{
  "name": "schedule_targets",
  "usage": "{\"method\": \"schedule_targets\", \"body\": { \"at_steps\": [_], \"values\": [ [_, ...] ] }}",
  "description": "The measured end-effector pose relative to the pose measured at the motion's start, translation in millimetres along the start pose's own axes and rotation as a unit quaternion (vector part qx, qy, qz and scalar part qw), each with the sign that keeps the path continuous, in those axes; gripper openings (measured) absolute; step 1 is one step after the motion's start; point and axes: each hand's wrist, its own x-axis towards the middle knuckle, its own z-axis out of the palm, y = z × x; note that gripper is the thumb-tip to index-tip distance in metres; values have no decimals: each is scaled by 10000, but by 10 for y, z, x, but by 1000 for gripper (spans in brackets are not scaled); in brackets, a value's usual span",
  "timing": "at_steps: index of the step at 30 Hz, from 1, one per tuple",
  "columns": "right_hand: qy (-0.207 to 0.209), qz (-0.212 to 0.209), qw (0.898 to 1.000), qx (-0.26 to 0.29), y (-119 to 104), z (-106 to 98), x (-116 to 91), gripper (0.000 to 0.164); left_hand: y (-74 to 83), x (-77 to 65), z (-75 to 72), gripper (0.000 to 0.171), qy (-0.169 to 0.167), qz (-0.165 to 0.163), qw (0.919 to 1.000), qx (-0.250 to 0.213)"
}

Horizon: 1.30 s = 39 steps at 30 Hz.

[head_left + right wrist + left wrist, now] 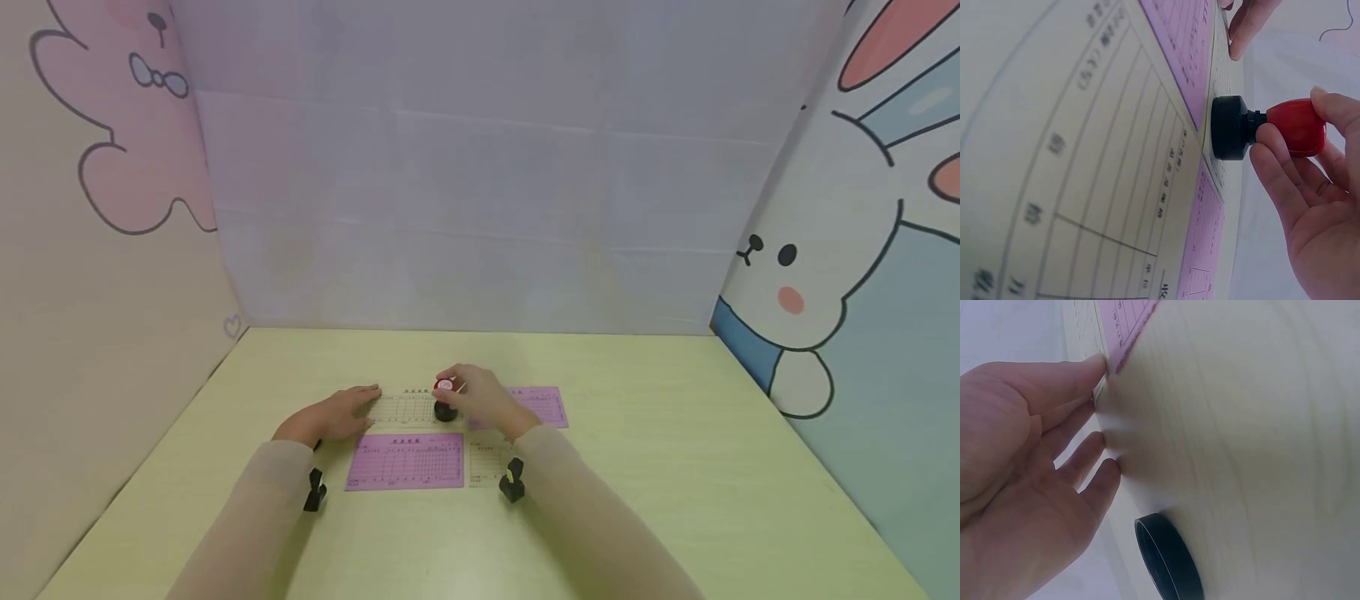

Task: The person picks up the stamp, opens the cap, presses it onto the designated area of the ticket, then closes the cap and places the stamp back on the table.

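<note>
My right hand grips a stamp by its red knob, thumb on top and fingers around the side. The stamp's black round base stands upright on the far-left cream form, over its right part. On that form's left edge, my left hand rests with fingers extended, fingertips at the paper in the left wrist view. A purple form lies nearer, below the cream one. To its right is a second cream form, partly hidden by the right wrist. Another purple form lies behind the right hand.
A black round hollow cap lies on the table close to the left hand's little finger side. The pale yellow table is bounded by a white back wall and side walls with cartoon figures.
</note>
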Motion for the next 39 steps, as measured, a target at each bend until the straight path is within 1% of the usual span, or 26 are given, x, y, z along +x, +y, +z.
{"method": "schedule_targets", "body": {
  "at_steps": [6, 11, 18, 23, 30, 35, 39],
  "values": [
    [-66, 24, 9997, -239, 3, -12, 38, 41, 12, -10, -13, 59, 8, 30, 10000, 34],
    [-114, 89, 9995, -292, -24, -17, 40, 38, 6, -8, -18, 59, -20, 61, 10000, 17],
    [-143, 81, 9998, -83, -34, -13, 30, 38, -15, -21, 3, 60, 7, 121, 9999, -100],
    [-100, 90, 9999, 27, 3, 3, 36, 37, -17, -13, 0, 60, 18, 199, 9998, -83],
    [-53, -136, 9998, 148, 44, 8, 65, 38, -15, -12, -32, 61, -30, 89, 9998, -192],
    [-21, -129, 9998, 152, 43, 13, 53, 38, -1, -39, -29, 61, -34, 77, 9994, -321],
    [1, -35, 9999, 159, 49, 27, 43, 39, 12, -65, -29, 61, -70, 34, 9992, -401]
  ]
}}
